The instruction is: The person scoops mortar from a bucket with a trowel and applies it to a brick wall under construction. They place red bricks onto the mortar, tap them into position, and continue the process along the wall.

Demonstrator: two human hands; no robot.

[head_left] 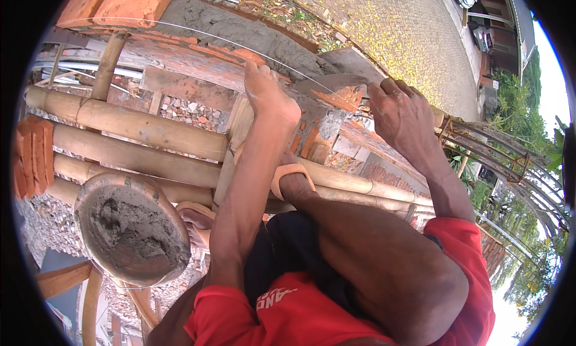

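Grey mortar was found atop the wall. Fingers were curled on the left hand, over the wall, and on the right hand, beside the trowel — grips could not be told.

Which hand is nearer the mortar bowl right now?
Left. The left hand is ahead and to the right of the bowl, not touching it; the right hand is much farther to its right.

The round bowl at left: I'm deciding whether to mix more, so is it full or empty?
Partly full: lumpy grey mortar lies inside the round, mortar-smeared bowl, with its sides showing around it. Its depth cannot be told.
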